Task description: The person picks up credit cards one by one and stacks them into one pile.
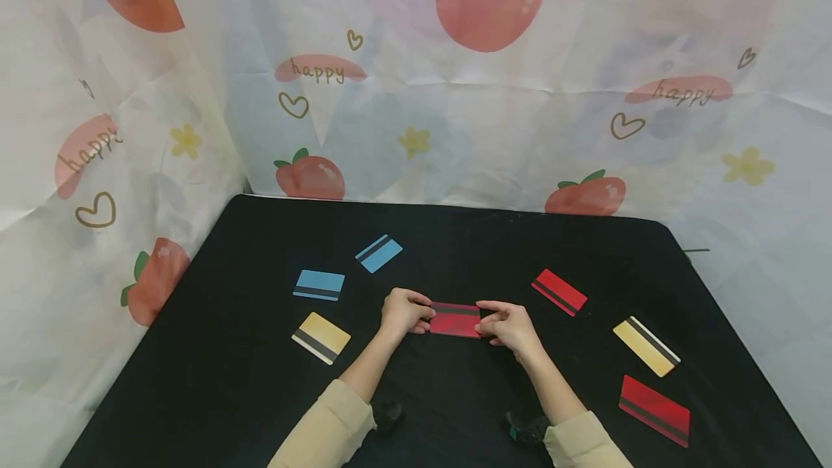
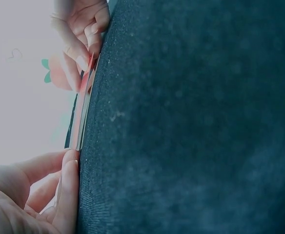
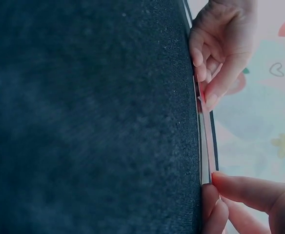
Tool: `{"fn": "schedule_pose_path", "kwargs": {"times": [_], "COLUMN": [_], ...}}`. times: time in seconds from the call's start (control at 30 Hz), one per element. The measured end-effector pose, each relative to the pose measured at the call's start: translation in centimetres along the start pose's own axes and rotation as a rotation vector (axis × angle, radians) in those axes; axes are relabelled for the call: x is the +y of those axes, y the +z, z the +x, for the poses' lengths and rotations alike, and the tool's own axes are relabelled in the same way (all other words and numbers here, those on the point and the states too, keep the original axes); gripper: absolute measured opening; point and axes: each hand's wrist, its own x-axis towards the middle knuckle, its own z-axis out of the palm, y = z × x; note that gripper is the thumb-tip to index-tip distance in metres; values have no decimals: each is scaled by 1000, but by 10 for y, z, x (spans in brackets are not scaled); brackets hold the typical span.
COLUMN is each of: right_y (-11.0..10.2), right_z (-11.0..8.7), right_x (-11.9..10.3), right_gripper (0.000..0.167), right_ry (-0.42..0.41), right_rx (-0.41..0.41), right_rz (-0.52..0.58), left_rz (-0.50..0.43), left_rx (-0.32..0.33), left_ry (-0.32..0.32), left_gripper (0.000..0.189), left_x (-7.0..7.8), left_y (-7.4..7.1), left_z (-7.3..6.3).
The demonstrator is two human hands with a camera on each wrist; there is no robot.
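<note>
Between my two hands lies a red card (image 1: pixel 455 322) with a dark stripe along its far edge, low over the black tabletop. My left hand (image 1: pixel 404 311) pinches its left end between thumb and fingers. At the opposite end, my right hand (image 1: pixel 510 326) pinches it the same way. Seen edge-on in the left wrist view, the red card (image 2: pixel 82 107) has a pale edge close under it at the cloth. The right wrist view also has thin layers by the red card (image 3: pixel 207 131); whether these are a second card I cannot tell.
Two blue cards (image 1: pixel 318 285) and a yellow card (image 1: pixel 321 338) lie on the left of the black table (image 1: pixel 442 410). To the right are a red card (image 1: pixel 560 292), a yellow card (image 1: pixel 646 347) and a nearer red card (image 1: pixel 654 411). Printed fabric (image 1: pixel 468 121) hangs behind.
</note>
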Motion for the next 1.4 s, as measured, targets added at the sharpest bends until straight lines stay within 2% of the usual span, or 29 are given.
{"fn": "schedule_pose_path", "kwargs": {"times": [0.57, 0.8, 1.1, 1.4], "right_y": [3, 4, 3, 2], "right_z": [2, 2, 5, 5], "right_x": [1, 0, -1, 3], "right_gripper": [39, 36, 35, 34], "right_ry": [21, 17, 0, 19], "right_rx": [95, 101, 117, 109], "right_rz": [-50, -64, -142, -124], "left_rz": [88, 126, 134, 137], "left_rx": [37, 59, 55, 56], "left_ry": [43, 54, 55, 47], "left_gripper": [8, 8, 9, 9], "left_x": [-1, -1, 1, 2], "left_y": [4, 7, 6, 7], "left_z": [2, 2, 1, 0]}}
